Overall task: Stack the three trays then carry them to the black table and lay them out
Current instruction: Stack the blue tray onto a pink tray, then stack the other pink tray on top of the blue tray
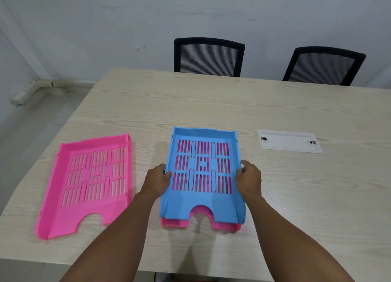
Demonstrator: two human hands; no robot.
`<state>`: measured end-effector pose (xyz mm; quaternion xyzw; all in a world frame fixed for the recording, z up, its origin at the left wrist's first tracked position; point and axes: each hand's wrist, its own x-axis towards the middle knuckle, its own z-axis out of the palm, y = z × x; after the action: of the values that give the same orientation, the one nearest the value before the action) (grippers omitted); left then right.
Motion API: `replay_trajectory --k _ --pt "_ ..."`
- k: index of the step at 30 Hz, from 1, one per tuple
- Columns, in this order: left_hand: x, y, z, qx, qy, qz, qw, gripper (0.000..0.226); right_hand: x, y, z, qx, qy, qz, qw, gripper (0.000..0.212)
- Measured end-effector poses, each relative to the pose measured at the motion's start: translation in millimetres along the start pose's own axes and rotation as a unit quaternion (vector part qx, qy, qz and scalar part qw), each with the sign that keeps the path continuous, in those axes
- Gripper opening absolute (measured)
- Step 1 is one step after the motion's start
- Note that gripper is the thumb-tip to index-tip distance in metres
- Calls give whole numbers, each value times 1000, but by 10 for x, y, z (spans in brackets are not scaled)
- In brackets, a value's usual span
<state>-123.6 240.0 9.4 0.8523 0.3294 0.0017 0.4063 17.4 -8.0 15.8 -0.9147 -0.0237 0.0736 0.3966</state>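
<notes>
I see a pale wood-grain laminate table filling most of the view, with two black mesh-backed office chairs drawn up to its far edge at twelve and one o'clock. At nine o'clock from the centre of the tabletop a slotted pink plastic letter tray lies flat and alone, its cut-out front edge facing me, well apart from the stack. At the centre, toward six o'clock, a slotted light-blue plastic letter tray sits nested on a second pink plastic tray, of which only the front lip and glimpses through the blue slots show. A white rectangular plastic cable cover plate is set flush in the tabletop at two o'clock from the stack. My left hand clasps the blue tray's left wall, fingers curled together over the rim; my right hand clasps the right wall likewise, thumb on the inner face, fingers wrapped outside. Whether the stack rests fully on the table I cannot tell.
</notes>
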Motion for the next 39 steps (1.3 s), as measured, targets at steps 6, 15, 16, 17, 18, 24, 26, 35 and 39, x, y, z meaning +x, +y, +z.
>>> replay_trajectory --k 6,15,16,17,18,24,26,35,39 --pt "-76 -62 -32 16 6 22 1000 23 -88 37 3 -10 4 8 1000 38" --pt "-52 -12 -50 20 13 11 1000 30 -104 -181 -45 -83 47 -43 995 38" --pt "-54 -2 -84 21 23 9 999 33 -99 -228 -43 -79 41 -61 994 37" --pt "-53 2 -127 27 35 8 999 37 -90 -277 -34 -77 34 -80 993 36" --pt "-55 -4 -179 35 48 7 998 38 -82 -336 -16 -75 25 -97 992 34" --pt "-155 -251 -624 26 123 -6 992 26 -103 -859 339 -72 -20 -151 986 27" --pt "-229 -408 -813 19 138 -20 990 24 -160 -1071 533 -82 -47 -165 982 27" --pt "-523 -1278 -1495 30 190 -84 978 23 -727 -1818 1538 -75 -180 -213 957 33" --pt "-565 -1630 -1716 70 214 -117 967 27 -903 -1941 1910 -104 -237 -191 947 41"
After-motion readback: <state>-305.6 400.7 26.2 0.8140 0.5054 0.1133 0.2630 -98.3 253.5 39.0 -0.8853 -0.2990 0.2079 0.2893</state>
